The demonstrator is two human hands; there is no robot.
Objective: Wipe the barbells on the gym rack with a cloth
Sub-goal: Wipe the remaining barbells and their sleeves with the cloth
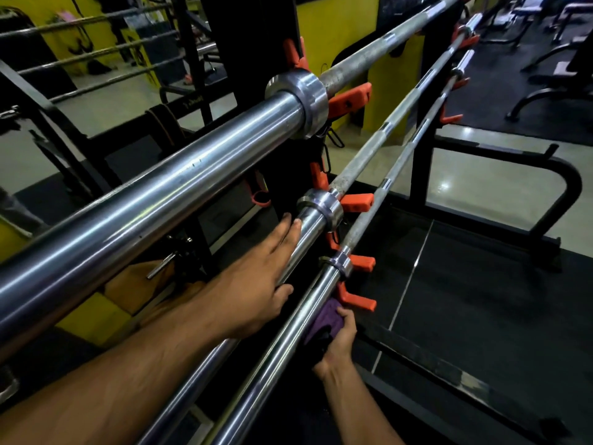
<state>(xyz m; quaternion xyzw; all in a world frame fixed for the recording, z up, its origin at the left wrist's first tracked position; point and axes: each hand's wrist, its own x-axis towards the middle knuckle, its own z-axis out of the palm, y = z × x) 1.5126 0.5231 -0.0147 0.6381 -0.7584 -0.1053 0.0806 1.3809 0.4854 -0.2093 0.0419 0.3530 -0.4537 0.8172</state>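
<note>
A black gym rack [423,149] stands ahead of you, holding three barbells on orange hooks [357,200], stacked like steps and all running from lower left to upper right. The top barbell [179,191] is thickest in view and nearest your head; the middle barbell [313,220] sits below it; the lowest barbell [288,329] lies closest to your right side. Your left hand [256,284] rests on the middle bar's sleeve, fingers straight, thumb tucked beneath, just short of its collar. Your right hand [337,342] holds one purple cloth [324,319], its grip closed around the cloth against the underside of the lowest bar's sleeve, just below that collar. Wiping there would likely mean sliding along the bar's length.
</note>
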